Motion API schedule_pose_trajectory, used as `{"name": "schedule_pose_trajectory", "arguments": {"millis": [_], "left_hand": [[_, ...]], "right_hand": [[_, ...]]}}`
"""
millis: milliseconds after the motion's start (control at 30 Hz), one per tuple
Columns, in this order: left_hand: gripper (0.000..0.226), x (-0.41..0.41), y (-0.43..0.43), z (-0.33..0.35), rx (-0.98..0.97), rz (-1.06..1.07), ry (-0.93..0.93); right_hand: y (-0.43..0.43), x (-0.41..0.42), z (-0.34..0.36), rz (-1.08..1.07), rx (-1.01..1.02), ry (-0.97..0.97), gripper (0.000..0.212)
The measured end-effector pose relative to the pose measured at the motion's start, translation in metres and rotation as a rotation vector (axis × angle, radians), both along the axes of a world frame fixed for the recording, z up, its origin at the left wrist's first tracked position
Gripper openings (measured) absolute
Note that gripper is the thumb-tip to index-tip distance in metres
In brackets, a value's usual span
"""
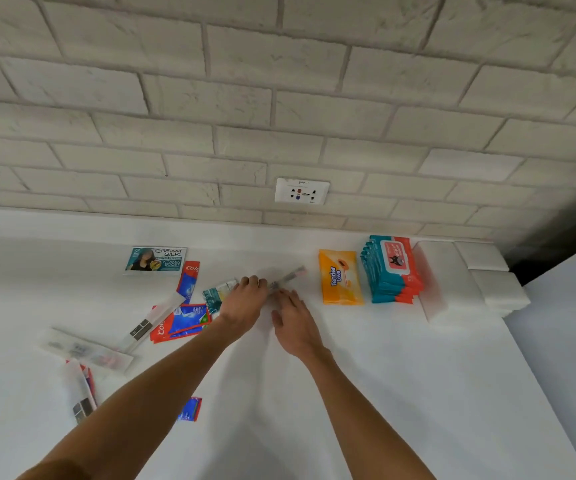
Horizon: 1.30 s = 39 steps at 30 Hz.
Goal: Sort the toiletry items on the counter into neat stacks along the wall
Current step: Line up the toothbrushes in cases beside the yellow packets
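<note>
Both hands on a clear-wrapped toothbrush packet, mid-counter near the wall edge.

White counter [383, 393], smooth and matte, meets a whitewashed brick wall [210, 98] along its far edge. At the far right corner: folded white towels [466, 282], then a stack of teal-and-red wet wipe packs [392, 271], then an orange wipes pack [340, 277], all flat and soft-sided. The toothbrush packet [288, 277] lies left of the orange pack, long axis slanted, far end pointing up-right toward the wall. Left hand [245, 299] curls its fingers onto the packet's near-left end; right hand [295, 320] lies flat, fingertips pressing the same end; neither closes around it. Red-and-blue toothpaste sachets [182, 320] and a teal shampoo sachet [156, 259] lie scattered toward the left edge.
</note>
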State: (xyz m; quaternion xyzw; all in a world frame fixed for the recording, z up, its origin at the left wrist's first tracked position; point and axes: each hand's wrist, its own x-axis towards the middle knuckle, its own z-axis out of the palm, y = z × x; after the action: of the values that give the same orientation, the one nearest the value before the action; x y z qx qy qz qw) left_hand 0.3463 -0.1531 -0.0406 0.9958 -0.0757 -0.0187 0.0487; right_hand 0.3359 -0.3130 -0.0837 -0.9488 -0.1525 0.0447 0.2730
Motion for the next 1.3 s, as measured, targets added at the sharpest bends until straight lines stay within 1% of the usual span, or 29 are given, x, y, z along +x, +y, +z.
{"name": "schedule_pose_trajectory", "arguments": {"millis": [67, 167, 300, 367, 467, 533, 600, 667, 767, 867, 933, 1000, 1100, 1167, 1300], "left_hand": [[0.029, -0.005, -0.001, 0.003, -0.095, 0.066, -0.046], [0.015, -0.009, -0.001, 0.007, -0.231, 0.150, -0.120], [0.008, -0.018, -0.003, 0.011, -0.477, 0.297, -0.171], [0.008, -0.025, -0.009, 0.012, -0.605, 0.368, -0.142], [0.011, -0.038, -0.017, 0.011, -0.935, 0.543, -0.034], [0.004, -0.050, -0.020, 0.006, -1.133, 0.665, 0.061], [0.007, -0.059, -0.016, -0.002, -1.230, 0.713, 0.119], [0.009, -0.066, -0.012, -0.008, -1.280, 0.725, 0.178], [0.013, -0.071, -0.008, -0.011, -1.255, 0.726, 0.266], [0.011, -0.073, -0.005, -0.015, -1.290, 0.647, 0.333], [0.011, -0.072, -0.006, -0.015, -1.277, 0.602, 0.364], [0.015, -0.069, -0.008, -0.014, -1.191, 0.563, 0.350], [0.021, -0.062, -0.012, -0.012, -0.950, 0.429, 0.232], [0.025, -0.056, -0.015, -0.011, -0.826, 0.336, 0.168], [0.038, -0.044, -0.018, -0.015, -0.634, 0.146, 0.109]], "right_hand": [[0.002, -0.009, 0.002, -0.130, 0.139, 0.024, 0.037], [0.005, -0.018, 0.009, -0.294, 0.313, 0.046, 0.029], [0.012, -0.018, 0.016, -0.438, 0.507, 0.187, 0.021], [0.018, -0.017, 0.018, -0.530, 0.703, 0.318, 0.018], [0.026, -0.014, 0.022, -0.649, 1.076, 0.523, 0.018], [0.027, -0.011, 0.020, -0.685, 1.161, 0.549, 0.024], [0.027, -0.011, 0.017, -0.707, 1.121, 0.519, 0.031], [0.025, -0.012, 0.014, -0.707, 1.079, 0.494, 0.035], [0.018, -0.013, 0.014, -0.656, 1.036, 0.465, 0.028], [0.011, -0.015, 0.016, -0.621, 0.963, 0.425, 0.021], [0.006, -0.014, 0.018, -0.614, 0.873, 0.381, 0.018], [0.001, -0.011, 0.020, -0.610, 0.753, 0.323, 0.016], [-0.005, -0.002, 0.022, -0.599, 0.581, 0.202, 0.013], [-0.008, 0.006, 0.025, -0.559, 0.467, 0.140, 0.013], [-0.012, 0.019, 0.021, -0.505, 0.288, 0.150, 0.013]]}}
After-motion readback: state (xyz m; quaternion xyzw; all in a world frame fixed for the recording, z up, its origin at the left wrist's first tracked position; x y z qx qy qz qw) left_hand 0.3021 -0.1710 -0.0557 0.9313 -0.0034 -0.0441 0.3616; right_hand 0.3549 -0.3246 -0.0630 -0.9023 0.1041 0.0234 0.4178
